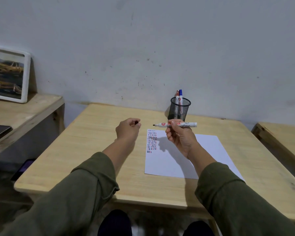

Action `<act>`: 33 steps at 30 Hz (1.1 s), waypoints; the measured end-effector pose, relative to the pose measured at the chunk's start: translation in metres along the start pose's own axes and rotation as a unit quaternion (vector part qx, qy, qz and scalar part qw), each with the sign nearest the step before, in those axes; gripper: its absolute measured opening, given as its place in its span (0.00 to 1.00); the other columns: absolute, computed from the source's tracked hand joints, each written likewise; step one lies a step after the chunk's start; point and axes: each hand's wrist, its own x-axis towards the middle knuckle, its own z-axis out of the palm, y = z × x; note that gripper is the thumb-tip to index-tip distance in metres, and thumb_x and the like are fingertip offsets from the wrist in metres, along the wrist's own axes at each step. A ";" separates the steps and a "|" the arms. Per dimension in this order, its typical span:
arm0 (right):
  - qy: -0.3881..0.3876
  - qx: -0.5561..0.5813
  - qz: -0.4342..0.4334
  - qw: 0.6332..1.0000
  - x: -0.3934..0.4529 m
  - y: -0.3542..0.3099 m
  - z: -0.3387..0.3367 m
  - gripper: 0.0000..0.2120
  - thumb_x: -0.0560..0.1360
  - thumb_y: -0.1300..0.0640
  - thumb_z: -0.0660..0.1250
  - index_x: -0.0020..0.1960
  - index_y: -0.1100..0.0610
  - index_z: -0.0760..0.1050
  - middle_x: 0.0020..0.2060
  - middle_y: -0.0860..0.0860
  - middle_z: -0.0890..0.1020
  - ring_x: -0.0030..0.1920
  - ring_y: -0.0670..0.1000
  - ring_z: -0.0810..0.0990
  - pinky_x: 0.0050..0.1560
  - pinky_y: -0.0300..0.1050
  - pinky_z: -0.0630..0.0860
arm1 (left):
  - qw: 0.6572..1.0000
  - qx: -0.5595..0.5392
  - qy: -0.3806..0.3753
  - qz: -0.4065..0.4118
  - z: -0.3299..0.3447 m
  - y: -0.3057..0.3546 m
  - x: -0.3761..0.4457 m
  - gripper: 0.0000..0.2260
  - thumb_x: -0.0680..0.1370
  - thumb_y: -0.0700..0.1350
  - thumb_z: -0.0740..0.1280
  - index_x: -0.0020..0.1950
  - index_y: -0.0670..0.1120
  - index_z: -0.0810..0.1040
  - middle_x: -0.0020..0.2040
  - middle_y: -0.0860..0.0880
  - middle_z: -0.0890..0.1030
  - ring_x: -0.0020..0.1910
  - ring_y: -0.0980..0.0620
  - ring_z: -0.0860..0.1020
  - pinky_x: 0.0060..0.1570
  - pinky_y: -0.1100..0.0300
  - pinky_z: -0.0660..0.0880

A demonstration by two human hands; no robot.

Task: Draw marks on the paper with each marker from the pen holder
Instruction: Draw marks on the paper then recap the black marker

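Fingers (pixel 174 124) of right hand (pixel 179 138): curling round the mid-barrel of a white marker (pixel 175 124), holding it level above the top of the paper (pixel 177 160), bare black tip pointing left, rear end pointing right. Firm closed pinch, barrel only.

Left hand (pixel 127 129): closing to a loose fist over the table (pixel 92 150), left of the sheet, pinching a small dark piece between fingertips; judging it to be the marker's cap (pixel 137 123), though too small for certainty.

Paper: lying flat on the table's right half, carrying rows of short strokes (pixel 152 141) in black, red and blue down its upper left corner; remainder showing blank.

Pen holder (pixel 180 109): black mesh cup, standing at the back edge of the table just beyond the paper, holding a red-capped marker (pixel 177 97) and a blue-capped marker (pixel 180 97), both upright.

Step in hand, as judged: uncapping done, black marker being readied for drawing, tip not yet touching the sheet.

Next move, as judged: calling for turning the barrel into a writing grip, lowering the tip to the last short row at the bottom of the strokes, and laying a stroke beside those already there; keeping the cap in the left hand for recapping.

Elsewhere: framed picture (pixel 8 74) leaning on a side shelf at far left.
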 end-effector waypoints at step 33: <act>0.089 -0.115 0.023 0.989 -0.014 0.026 -0.001 0.06 0.73 0.63 0.69 0.38 0.55 0.78 0.22 0.47 0.72 0.23 0.45 0.68 0.24 0.34 0.65 | 0.966 0.226 -0.085 0.095 -0.017 -0.051 -0.032 0.31 0.71 0.53 0.71 0.71 0.45 0.65 0.67 0.46 0.75 0.69 0.47 0.68 0.65 0.56 0.65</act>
